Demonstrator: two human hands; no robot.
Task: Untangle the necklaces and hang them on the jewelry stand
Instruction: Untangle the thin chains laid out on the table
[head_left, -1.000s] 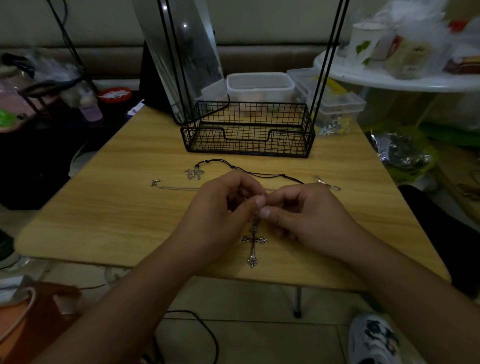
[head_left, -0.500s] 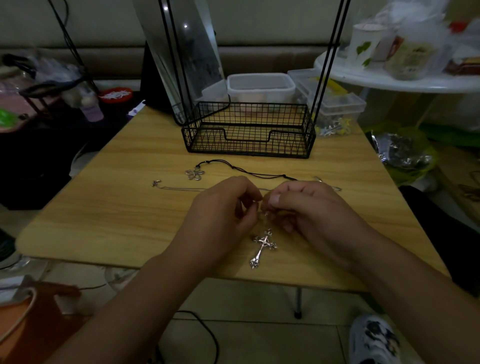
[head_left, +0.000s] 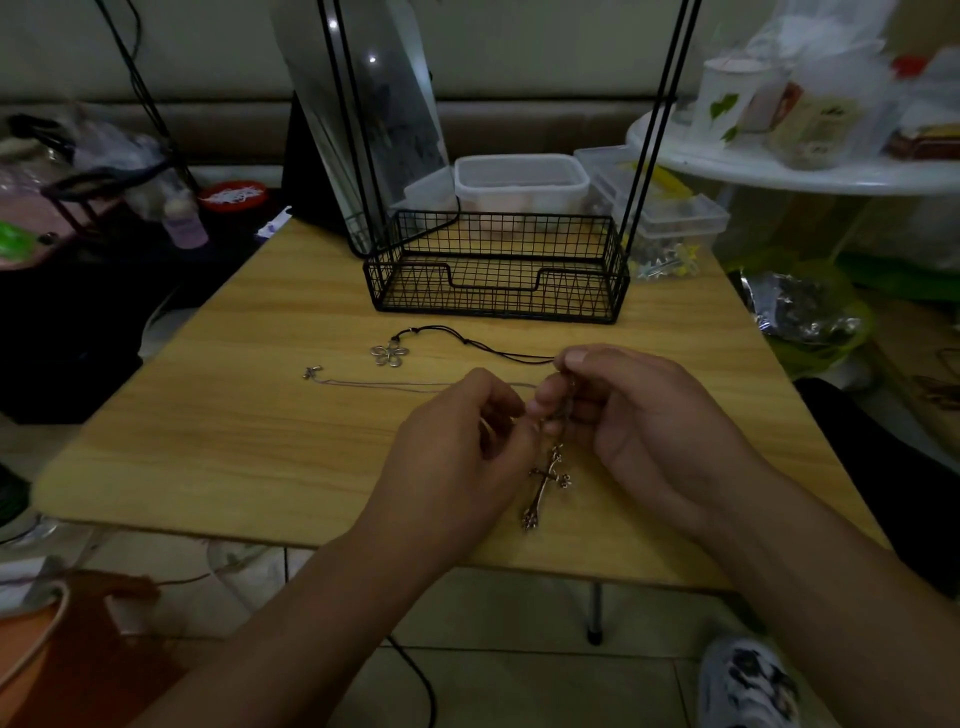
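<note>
Your left hand (head_left: 457, 441) and right hand (head_left: 639, 415) have lifted slightly, both pinching the tangled chain; the ornate silver cross pendant (head_left: 545, 483) now dangles tilted above the near worktop (head_left: 234, 441), knot unresolved.

The person is wearing nothing on either forearm: both arms are showing bare from the near edge up to the wrists, with no sleeves, watch, bracelets or rings visible. The left hand (head_left: 457, 457) and right hand (head_left: 649, 415) are bare too, fingernails showing short and unpainted.
</note>
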